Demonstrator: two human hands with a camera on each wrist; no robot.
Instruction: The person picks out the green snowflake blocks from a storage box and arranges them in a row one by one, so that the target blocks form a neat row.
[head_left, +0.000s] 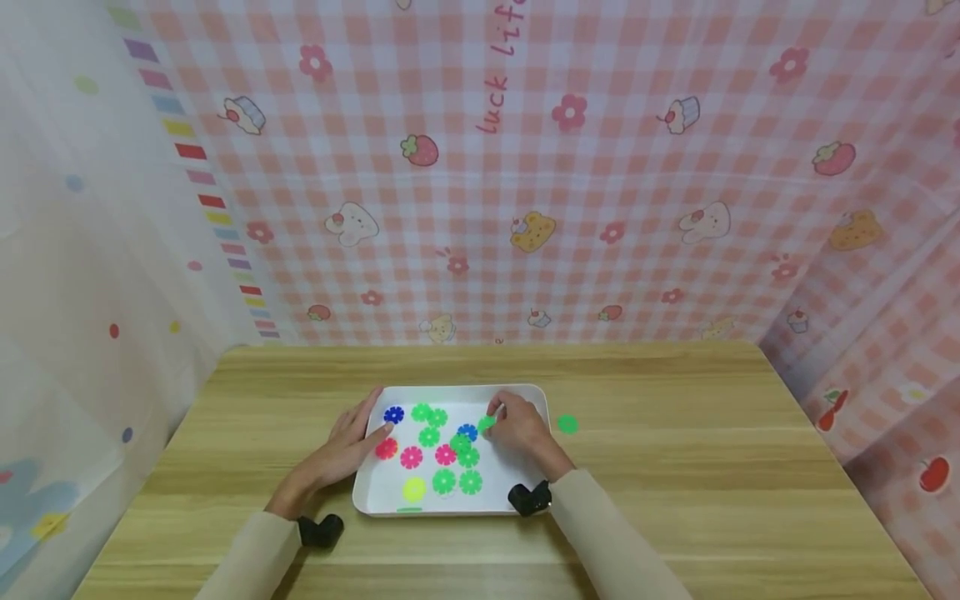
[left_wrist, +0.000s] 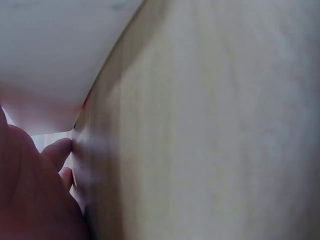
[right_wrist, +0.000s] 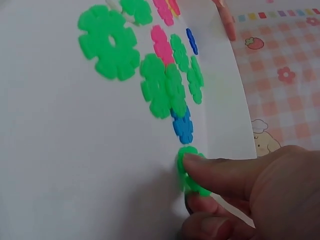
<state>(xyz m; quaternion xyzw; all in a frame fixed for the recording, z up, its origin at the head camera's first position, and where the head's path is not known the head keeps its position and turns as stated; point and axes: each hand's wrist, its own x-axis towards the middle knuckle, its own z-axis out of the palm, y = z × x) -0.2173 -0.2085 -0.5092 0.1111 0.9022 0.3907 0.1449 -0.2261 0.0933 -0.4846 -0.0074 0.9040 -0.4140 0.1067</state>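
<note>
At the left, the left hand point(head_left: 337, 454) lies with its grip spread over the rim of the white tray point(head_left: 498, 487), thumb inside, fingers along the outside; the tray looks stiff and fairly light, best held by that rim. Inside lie thin notched discs point(head_left: 411, 457), some overlapping; they look light, of slightly bendy plastic, perhaps slippery, and unlikely to break. Toward the tray's right, the right hand point(head_left: 519, 423) pinches a green disc point(head_left: 486, 425) by its edge between thumb and fingers, a sensible hold, since flat faces offer little purchase. Beyond the tray, a loose green disc point(head_left: 567, 424) lies on the wooden surface point(head_left: 712, 458); its rim suits fingertips.
</note>
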